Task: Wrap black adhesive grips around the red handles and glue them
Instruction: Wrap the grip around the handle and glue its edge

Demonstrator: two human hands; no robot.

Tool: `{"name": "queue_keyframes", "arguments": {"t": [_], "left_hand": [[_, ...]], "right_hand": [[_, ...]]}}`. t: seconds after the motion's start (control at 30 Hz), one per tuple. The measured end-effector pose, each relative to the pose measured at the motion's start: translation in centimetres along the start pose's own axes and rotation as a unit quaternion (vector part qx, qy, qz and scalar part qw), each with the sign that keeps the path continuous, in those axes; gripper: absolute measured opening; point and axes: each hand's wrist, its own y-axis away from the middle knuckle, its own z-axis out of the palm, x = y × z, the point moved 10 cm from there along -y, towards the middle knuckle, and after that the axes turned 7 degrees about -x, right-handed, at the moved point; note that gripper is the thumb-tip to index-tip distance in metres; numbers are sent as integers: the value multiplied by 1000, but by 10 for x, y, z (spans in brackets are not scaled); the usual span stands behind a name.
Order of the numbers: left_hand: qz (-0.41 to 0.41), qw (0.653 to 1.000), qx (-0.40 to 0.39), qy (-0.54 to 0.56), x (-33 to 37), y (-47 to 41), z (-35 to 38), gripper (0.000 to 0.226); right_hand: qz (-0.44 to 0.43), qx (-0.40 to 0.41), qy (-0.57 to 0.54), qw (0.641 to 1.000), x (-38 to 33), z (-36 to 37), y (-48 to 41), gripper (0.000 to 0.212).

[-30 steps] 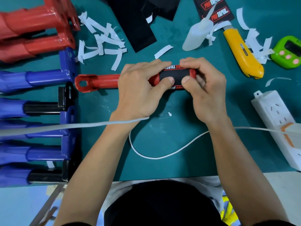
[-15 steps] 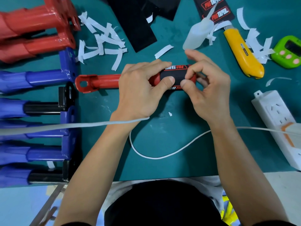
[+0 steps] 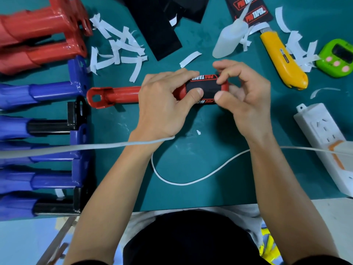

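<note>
Moved: the right hand (image 3: 248, 104) has lifted its fingers off the handle's end; a second ago they lay folded over it, now only forefinger and thumb stay on.
Left hand: the left hand (image 3: 162, 104) is curled round the red handle (image 3: 118, 94), thumb pressed flat on the black grip (image 3: 206, 87).
Right hand: pinches the grip's right end between forefinger and thumb, the other fingers loosely bent and holding nothing.
Task thing: the handle lies crosswise over the green mat (image 3: 191, 169), eyelet end to the left, with the grip wrapped on its right end and the printed edges above and below.
Risk: if the pinch slackens before the edge bonds, the grip's end will likely spring up. An uneven press could leave a crease or a skewed seam.
Risk, glue: the glue bottle (image 3: 229, 43) lies tipped over just beyond the hands and could be knocked.
Count, handles: three red, one in hand and two spare red handles (image 3: 38, 25) far left; at least five blue handles (image 3: 47, 90) below them.
Count, tools: one bottle, one yellow knife (image 3: 280, 62), one green timer (image 3: 338, 58), one power strip (image 3: 324, 134).
Count, scraps: white backing strips (image 3: 118, 46), too many to count.
</note>
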Motion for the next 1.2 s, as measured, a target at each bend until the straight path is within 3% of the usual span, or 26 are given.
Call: {"name": "queue_keyframes", "arguments": {"t": [0.07,0.3,1.2], "left_hand": [[0,1000,3,1,0,0,0,34],[-2,1000,0,5,-2,0,0,34],[37,999,17,-34,5,-2,-1,43]], "right_hand": [[-2,-14,51,999,-2,-1,2,21],[-80,-7,186,979,-21,-8,3,9],[-46,112,202,972,-13,3,12,7]]}}
